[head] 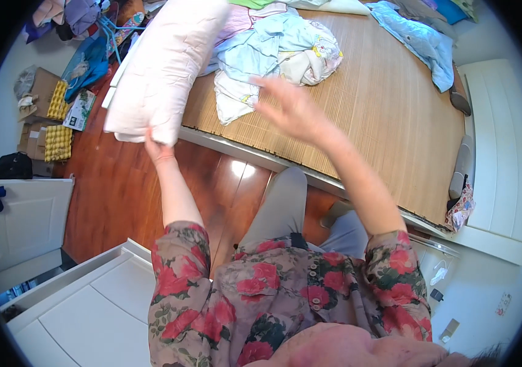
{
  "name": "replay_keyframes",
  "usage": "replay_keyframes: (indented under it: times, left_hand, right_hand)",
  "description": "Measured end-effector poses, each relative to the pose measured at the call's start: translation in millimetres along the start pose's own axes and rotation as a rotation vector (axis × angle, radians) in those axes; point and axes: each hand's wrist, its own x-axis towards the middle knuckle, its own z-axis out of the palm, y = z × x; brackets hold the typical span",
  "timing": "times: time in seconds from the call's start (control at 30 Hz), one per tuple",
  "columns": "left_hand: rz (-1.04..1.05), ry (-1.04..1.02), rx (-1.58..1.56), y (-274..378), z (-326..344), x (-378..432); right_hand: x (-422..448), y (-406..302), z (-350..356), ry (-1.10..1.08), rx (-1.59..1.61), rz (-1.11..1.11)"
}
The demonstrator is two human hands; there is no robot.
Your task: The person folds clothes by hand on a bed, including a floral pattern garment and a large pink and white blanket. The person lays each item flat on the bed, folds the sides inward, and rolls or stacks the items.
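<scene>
My left hand [160,147] grips the lower end of a folded pale pink quilt [164,69], which is held up at the left side of the bed. Its far end reaches the top of the picture. My right hand [290,110], slightly blurred, is raised with fingers apart and nothing in it, over the bamboo mat [371,110] on the bed. Beyond that hand lies a crumpled heap of light blue cloth [247,52] and white printed cloth [238,103]. A pink cloth [233,23] lies partly behind the quilt.
A light blue quilt [419,43] lies at the bed's far right, near the white headboard [495,147]. Cardboard boxes [43,94], yellow egg trays [58,143] and bags stand on the left. A white cabinet [100,312] is at the lower left, near a white door [24,220].
</scene>
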Motion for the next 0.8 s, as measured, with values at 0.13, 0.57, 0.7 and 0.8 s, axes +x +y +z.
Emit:
replay_keyframes:
  times: [0.13,0.57,0.7,0.8]
  left_hand:
    - [-0.222,0.549,0.494,-73,-50,19]
    - [0.164,-0.735,1.683,-246,17,-62]
    - [0.405,-1.102,1.837,-288,79,-74]
    - [0.453,-1.230,2.104,-317,145,-74]
  right_hand:
    - [-116,46,40,-0.251,0.151,0.376]
    - [-273,160,47,-0.047,-0.266,0.889]
    - [-271,165,69,-0.158,-0.379,0.838]
    - [-282,168,79,-0.164,-0.566,0.766]
